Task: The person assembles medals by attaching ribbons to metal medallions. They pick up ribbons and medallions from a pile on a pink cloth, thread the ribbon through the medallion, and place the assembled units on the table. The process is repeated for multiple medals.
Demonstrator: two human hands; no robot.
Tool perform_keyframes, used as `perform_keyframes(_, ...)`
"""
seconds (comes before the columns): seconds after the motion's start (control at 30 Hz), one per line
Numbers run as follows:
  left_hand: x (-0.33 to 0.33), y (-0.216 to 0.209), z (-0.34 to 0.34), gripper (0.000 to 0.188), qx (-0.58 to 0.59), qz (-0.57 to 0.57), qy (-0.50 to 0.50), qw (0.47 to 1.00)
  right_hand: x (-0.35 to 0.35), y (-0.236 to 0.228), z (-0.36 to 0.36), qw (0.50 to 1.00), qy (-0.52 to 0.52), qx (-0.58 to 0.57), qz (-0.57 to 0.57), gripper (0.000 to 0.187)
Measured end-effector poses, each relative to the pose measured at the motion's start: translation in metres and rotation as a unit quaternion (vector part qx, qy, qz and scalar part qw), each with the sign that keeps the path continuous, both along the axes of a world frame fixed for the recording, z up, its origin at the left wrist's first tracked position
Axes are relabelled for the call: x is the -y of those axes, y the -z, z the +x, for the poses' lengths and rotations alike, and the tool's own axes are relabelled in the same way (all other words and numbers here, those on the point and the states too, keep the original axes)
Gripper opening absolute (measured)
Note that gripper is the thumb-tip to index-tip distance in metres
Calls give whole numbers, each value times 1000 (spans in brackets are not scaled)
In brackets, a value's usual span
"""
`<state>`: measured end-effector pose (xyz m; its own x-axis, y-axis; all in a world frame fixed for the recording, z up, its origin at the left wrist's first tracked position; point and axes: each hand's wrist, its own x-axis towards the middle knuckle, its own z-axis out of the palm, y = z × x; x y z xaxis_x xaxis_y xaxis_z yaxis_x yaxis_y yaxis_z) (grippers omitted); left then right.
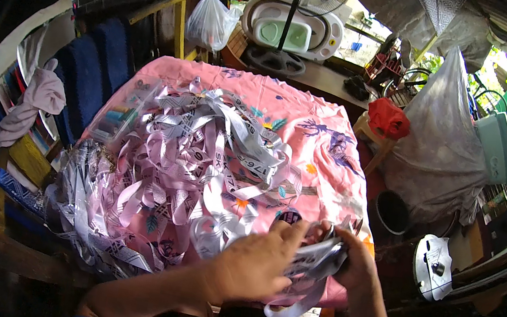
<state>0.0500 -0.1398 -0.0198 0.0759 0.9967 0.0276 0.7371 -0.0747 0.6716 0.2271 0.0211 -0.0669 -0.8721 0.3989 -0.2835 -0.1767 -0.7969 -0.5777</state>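
R hand [356, 259], lower ctr-right of frame, is curled round the right end of a ribbon bundle [313, 262], thumb up along its edge; bundle's grey/white w/ dark print, folded in several layers, & a pale loop hangs off its bottom. L hand [258, 258], just left of it at lower ctr, reaches across w/ fingers part bent & close together, overlapping the bundle's left side; a bit blurred, so can't tell if it grips any ribbon or only touches. Both hands are over the near edge of a pink cloth [345, 179] w/ leaf & deer prints, which fills mid-frame. Big loose ribbon pile [180, 141], white/silver w/ dark print, sits ctr-left on the cloth, loops tangled, some spilling to lower left. Clear container [112, 118] w/ coloured spools is at the pile's upper left. Dk blue padded cloth [112, 49] hangs upper left; white plastic bag [212, 21] upper ctr-left, near a pale baby tub [327, 35] at top ctr. Right side: red bag [389, 118] beside a large translucent sack [439, 147], w/ dk bucket [391, 212] below.
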Motion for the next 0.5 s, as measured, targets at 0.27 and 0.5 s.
perform_keyframes(0.27, -35, 44, 17, 55, -14, 65, -90, 994, -58, -42, -28, 981, -20, 164, 101, 28)
perform_keyframes(0.5, -60, 33, 88, 50, 749, -140, 6, 648, -64, -92, -48, 917, 16, 236, 321, 22)
